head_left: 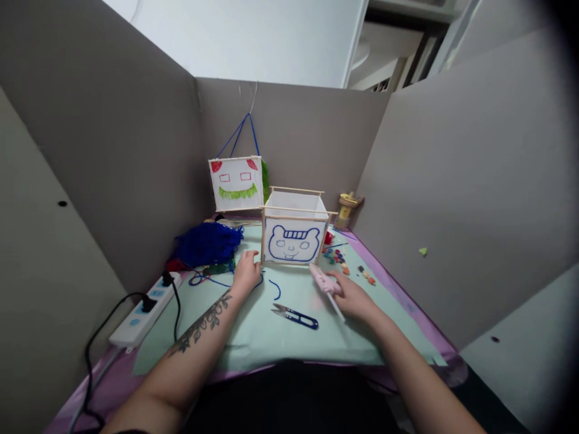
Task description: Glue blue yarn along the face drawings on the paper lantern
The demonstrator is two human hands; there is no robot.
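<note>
Tattooed left hand [245,272] flat, open, beside lantern box [294,232], right hand [350,295] gripping glue gun [324,281]

A craft booth: cardboard walls [113,150] fence in a table [253,337] strewn with yarn [208,243], beads [337,258], paper lanterns [294,232].

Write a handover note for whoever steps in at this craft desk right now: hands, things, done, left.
Left hand: open, fingertips at the lower left corner of the box lantern.
Right hand: gripping the pink glue gun, nozzle toward the lantern's lower right corner.
Lantern stands on the green mat; thread snips lie in front, blue yarn to the left, coloured beads to the right.
Done: stick frame up, blue bear face on the front panel.
Left: apparently trimming; the finished lantern behind has fringe and a hanging cord.
</note>
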